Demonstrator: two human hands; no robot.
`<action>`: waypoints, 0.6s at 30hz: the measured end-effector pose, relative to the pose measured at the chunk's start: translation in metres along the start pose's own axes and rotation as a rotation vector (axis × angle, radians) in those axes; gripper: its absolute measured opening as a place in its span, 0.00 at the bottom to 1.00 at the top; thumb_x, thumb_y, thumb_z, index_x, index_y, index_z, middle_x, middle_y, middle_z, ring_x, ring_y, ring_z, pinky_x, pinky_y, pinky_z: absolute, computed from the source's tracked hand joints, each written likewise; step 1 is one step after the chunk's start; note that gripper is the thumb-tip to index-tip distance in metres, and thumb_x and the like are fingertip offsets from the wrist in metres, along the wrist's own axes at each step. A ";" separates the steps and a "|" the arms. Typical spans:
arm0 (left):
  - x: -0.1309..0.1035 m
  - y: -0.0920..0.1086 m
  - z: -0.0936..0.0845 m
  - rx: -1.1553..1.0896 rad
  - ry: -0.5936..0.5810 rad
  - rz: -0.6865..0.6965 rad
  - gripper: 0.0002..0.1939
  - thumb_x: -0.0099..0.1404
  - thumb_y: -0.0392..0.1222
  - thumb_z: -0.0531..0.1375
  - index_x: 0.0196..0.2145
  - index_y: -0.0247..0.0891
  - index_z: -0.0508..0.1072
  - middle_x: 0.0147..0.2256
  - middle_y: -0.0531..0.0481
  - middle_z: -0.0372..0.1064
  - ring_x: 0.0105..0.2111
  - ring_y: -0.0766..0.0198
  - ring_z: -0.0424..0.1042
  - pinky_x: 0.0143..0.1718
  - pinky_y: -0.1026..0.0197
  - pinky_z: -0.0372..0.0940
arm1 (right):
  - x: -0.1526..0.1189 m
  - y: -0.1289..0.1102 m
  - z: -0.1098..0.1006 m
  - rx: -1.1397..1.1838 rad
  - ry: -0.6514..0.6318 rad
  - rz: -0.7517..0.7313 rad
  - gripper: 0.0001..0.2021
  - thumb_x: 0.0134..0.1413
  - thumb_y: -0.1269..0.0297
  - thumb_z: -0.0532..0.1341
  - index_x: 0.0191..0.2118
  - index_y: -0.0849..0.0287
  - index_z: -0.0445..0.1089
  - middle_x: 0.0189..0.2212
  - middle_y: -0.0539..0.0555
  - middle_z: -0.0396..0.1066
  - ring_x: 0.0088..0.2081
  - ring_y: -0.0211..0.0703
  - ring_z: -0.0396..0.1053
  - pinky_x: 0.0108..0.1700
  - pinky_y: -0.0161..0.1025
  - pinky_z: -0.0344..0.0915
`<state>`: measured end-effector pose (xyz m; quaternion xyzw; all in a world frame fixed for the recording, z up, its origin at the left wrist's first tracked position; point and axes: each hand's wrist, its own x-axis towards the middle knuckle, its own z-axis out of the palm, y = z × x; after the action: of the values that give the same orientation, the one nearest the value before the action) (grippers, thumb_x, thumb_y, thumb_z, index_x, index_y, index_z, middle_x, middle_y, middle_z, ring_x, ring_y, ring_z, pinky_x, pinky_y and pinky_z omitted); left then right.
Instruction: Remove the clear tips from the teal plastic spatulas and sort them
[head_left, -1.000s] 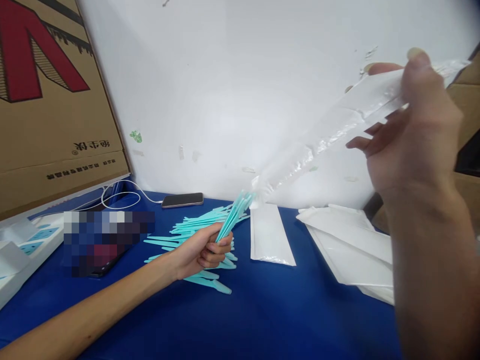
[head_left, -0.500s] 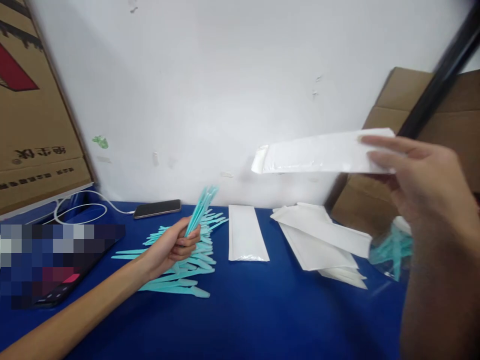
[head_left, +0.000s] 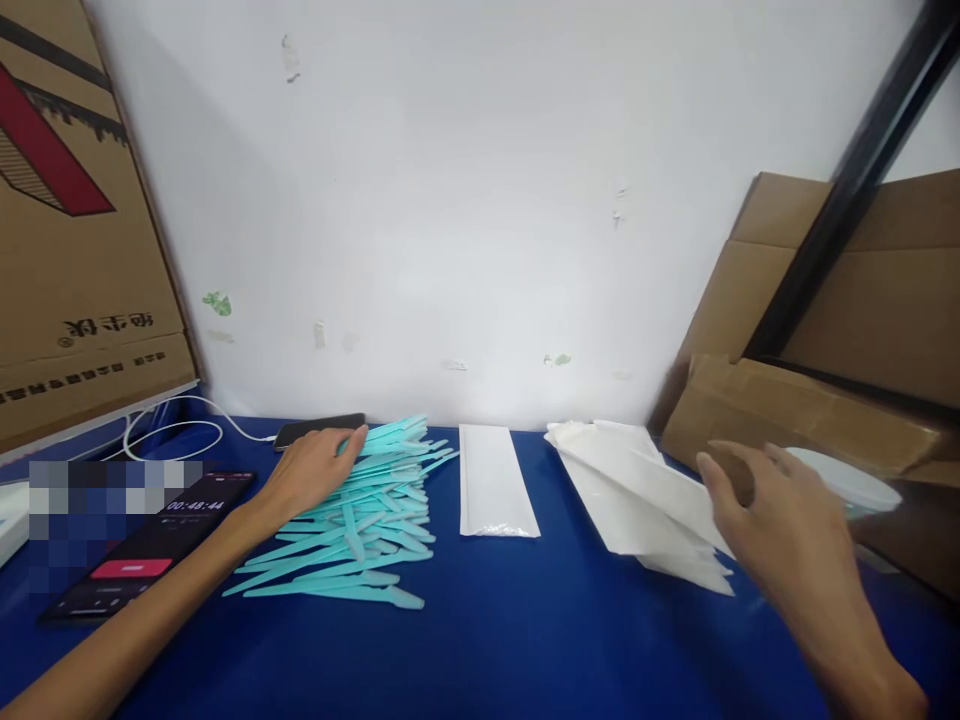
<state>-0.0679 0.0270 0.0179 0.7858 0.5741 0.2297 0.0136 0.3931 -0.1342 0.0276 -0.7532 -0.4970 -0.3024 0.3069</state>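
Observation:
My left hand (head_left: 319, 468) is palm down at the far left of a heap of turquoise eyebrow razors (head_left: 386, 510). Its thumb lies along a bunch of them (head_left: 394, 432), whose handles run under the hand; the other fingers are mostly hidden. My right hand (head_left: 784, 525) is raised at the right, thumb and fingers apart, with nothing seen in it. Just left of it, white padded packets (head_left: 622, 490) overlap in a loose stack. A single white packet (head_left: 495, 480) lies flat between the razors and the stack.
A phone showing a timer (head_left: 172, 530) lies at the left. Another phone (head_left: 300, 430), with a white cable (head_left: 217, 400), lies by the wall. Cardboard boxes stand at the left (head_left: 90, 250) and right (head_left: 810, 400). A round white object (head_left: 847, 480) sits behind my right hand.
My left hand has lowered the bunch of razors onto the heap, moving left and down. My right hand has come down and no longer holds the white packet. The camera view has shifted slightly.

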 end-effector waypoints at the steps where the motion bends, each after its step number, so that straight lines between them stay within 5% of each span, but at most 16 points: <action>1: 0.001 -0.002 0.001 0.032 -0.012 -0.017 0.29 0.72 0.58 0.41 0.25 0.42 0.69 0.26 0.45 0.74 0.29 0.51 0.72 0.30 0.59 0.52 | 0.004 -0.014 -0.003 0.051 0.011 -0.072 0.27 0.63 0.48 0.48 0.48 0.63 0.74 0.48 0.69 0.72 0.59 0.67 0.62 0.58 0.59 0.58; 4: 0.004 -0.010 0.002 0.104 -0.037 -0.066 0.31 0.72 0.59 0.38 0.30 0.41 0.74 0.30 0.42 0.76 0.34 0.48 0.75 0.31 0.59 0.55 | 0.014 -0.067 -0.001 0.259 -0.050 -0.193 0.20 0.65 0.54 0.50 0.46 0.61 0.74 0.45 0.62 0.74 0.49 0.56 0.69 0.56 0.52 0.61; 10: 0.009 -0.028 0.000 0.196 -0.086 -0.105 0.34 0.72 0.57 0.35 0.36 0.39 0.76 0.33 0.39 0.77 0.37 0.45 0.76 0.35 0.56 0.61 | -0.003 -0.158 0.045 0.519 -0.460 -0.369 0.18 0.68 0.58 0.48 0.49 0.58 0.72 0.45 0.59 0.74 0.49 0.52 0.69 0.53 0.46 0.63; 18: 0.008 -0.042 0.010 0.262 -0.185 -0.110 0.32 0.72 0.53 0.35 0.42 0.34 0.74 0.42 0.34 0.77 0.44 0.42 0.75 0.42 0.49 0.65 | -0.048 -0.171 0.074 0.321 -0.706 -0.351 0.32 0.66 0.43 0.46 0.66 0.58 0.59 0.64 0.68 0.57 0.66 0.64 0.52 0.60 0.56 0.56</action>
<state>-0.1000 0.0512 0.0001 0.7661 0.6374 0.0787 -0.0236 0.2289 -0.0504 -0.0280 -0.6573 -0.7329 0.0077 0.1751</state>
